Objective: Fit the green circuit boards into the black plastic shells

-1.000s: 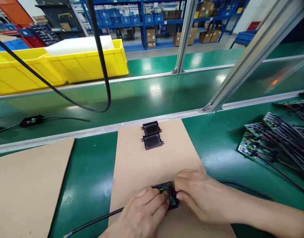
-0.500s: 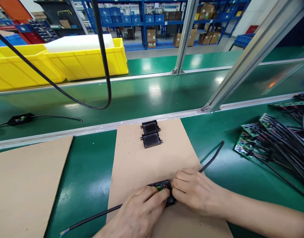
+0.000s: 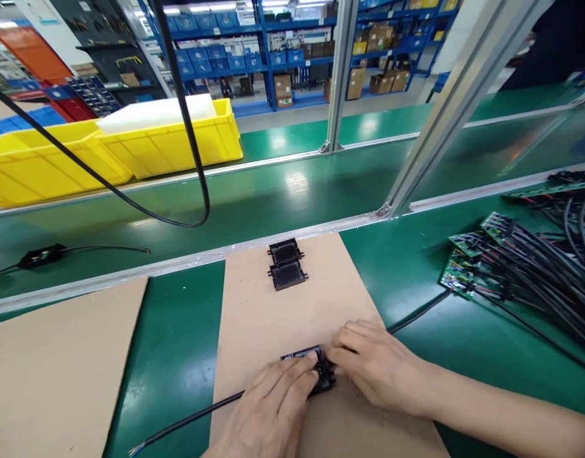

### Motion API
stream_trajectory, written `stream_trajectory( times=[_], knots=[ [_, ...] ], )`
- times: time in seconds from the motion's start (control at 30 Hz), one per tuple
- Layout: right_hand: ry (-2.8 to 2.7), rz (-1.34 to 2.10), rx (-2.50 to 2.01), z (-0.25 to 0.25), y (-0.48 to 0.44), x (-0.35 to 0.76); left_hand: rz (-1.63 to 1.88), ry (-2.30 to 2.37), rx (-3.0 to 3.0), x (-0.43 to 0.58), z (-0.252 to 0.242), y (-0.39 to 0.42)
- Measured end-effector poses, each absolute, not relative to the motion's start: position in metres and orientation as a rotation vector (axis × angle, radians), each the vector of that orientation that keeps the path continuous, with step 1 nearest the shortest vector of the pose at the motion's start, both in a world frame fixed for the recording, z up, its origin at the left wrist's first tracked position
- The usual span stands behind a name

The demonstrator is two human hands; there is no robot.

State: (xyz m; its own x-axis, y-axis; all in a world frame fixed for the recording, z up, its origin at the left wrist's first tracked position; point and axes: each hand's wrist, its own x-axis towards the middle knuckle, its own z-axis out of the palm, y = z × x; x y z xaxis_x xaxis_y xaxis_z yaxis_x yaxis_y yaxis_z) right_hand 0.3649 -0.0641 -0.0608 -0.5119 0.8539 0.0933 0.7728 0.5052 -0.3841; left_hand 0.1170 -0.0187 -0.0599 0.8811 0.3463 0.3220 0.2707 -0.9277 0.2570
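Cable (image 3: 419, 313) right of the cardboard (image 3: 254, 318) has swung toward the circuit boards (image 3: 459, 270). On the cardboard's near part, the case (image 3: 325, 383) lies with long axis left to right. Left hand (image 3: 273, 397) presses it; right hand (image 3: 376, 362) pinches at its right end, grip partly hidden.

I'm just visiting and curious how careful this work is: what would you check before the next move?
1. Left hand on the black case: ok, its fingers lie across it.
2. Right hand at the case's right end: ok; exactly what it pinches, cannot tell.
3. Inside of the case open to view: not ok, fingers cover most of it.
4. Left cable's wire ends clear of the hands: ok.
5. Two other black cases out of the way: ok, farther up the cardboard.
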Motion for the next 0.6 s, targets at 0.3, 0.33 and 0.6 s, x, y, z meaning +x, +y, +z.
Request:
stream_trajectory(
  times=[0.3,0.33,0.6],
  knots=[
    [-2.515,0.132,-1.256,-0.065,-0.066,0.358,0.543,0.526,3.087,0.13,-0.068,-0.033],
    [-2.535,0.095,-1.22,-0.066,-0.067,0.358,0.535,0.527,3.131,0.132,-0.07,-0.035],
    [-2.461,0.331,-1.233,-0.07,-0.059,0.372,0.481,0.605,2.827,0.13,-0.057,-0.029]
  ],
)
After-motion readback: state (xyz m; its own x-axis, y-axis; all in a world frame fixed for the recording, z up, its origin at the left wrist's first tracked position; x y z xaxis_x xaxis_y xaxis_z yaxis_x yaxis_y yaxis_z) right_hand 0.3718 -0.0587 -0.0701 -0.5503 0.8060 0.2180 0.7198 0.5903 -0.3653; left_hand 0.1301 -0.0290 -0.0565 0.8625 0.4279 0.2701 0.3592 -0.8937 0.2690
